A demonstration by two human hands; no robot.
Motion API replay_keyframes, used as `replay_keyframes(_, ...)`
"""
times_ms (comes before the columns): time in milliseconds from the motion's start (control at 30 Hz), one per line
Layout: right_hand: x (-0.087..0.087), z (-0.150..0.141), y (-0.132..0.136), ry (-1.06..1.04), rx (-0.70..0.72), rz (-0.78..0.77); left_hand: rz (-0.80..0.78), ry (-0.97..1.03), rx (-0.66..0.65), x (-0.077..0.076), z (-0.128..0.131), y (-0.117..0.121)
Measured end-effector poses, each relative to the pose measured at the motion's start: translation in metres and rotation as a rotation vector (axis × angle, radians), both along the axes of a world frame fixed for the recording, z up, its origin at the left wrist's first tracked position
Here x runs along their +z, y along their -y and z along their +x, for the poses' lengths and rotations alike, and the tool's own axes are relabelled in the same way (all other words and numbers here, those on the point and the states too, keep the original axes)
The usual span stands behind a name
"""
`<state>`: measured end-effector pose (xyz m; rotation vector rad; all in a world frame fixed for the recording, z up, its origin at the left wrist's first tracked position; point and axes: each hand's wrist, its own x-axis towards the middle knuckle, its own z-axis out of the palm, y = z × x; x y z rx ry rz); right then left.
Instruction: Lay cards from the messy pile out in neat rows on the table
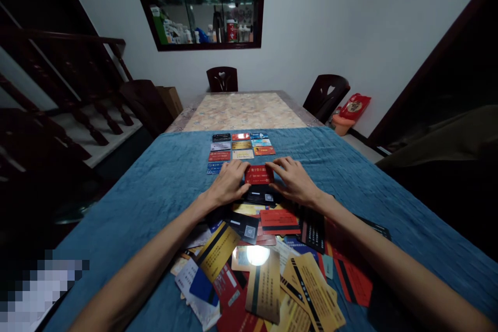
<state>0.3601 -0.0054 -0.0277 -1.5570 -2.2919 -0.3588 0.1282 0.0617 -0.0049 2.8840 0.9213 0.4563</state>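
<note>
A red plastic card (pixel 260 176) with pale printing is held level between my two hands, just above the near end of the laid-out cards. My left hand (pixel 229 182) pinches its left edge with thumb and fingers. On the opposite edge, my right hand (pixel 294 181) grips it the same way. Beyond them lie several cards in neat rows, among them a gold card (pixel 241 145), a cream card (pixel 243 154) and an orange card (pixel 264 151). A blue card (pixel 213 168) is partly covered by my left hand. Beneath my wrists spreads a loose pile with a black card (pixel 254 196) on its far side.
A blue cloth (pixel 155 181) covers the near table; a patterned cover (pixel 249 109) shows at the far end. Dark chairs, one at the back (pixel 222 83), stand around it. The heap's gold card (pixel 262 290) and red-orange card (pixel 280 222) lie close to my forearms.
</note>
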Motion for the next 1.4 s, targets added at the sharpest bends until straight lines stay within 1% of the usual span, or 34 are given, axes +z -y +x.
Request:
replay_keyframes(433, 0.002, 0.0, 0.001, -0.018, 0.015, 0.005, -0.004, 0.021, -0.021, 0.0, -0.002, -0.003)
replay_keyframes(600, 0.006, 0.002, -0.008, -0.006, 0.034, -0.009, -0.01, 0.018, -0.027, 0.003, -0.002, -0.009)
replay_keyframes(833, 0.022, 0.004, -0.034, 0.069, 0.029, -0.077, 0.034, -0.007, -0.033, 0.011, 0.0, -0.03)
replay_keyframes(1000, 0.03, 0.005, -0.057, 0.103, 0.034, -0.098, 0.048, -0.032, -0.044, 0.016, 0.002, -0.053)
replay_keyframes(1233, 0.038, 0.006, -0.089, 0.165, 0.043, -0.108, 0.108, -0.097, -0.025, 0.022, 0.004, -0.083)
replay_keyframes(1400, 0.044, 0.008, -0.115, 0.173, 0.03, -0.131, 0.132, -0.144, -0.007, 0.027, 0.008, -0.105)
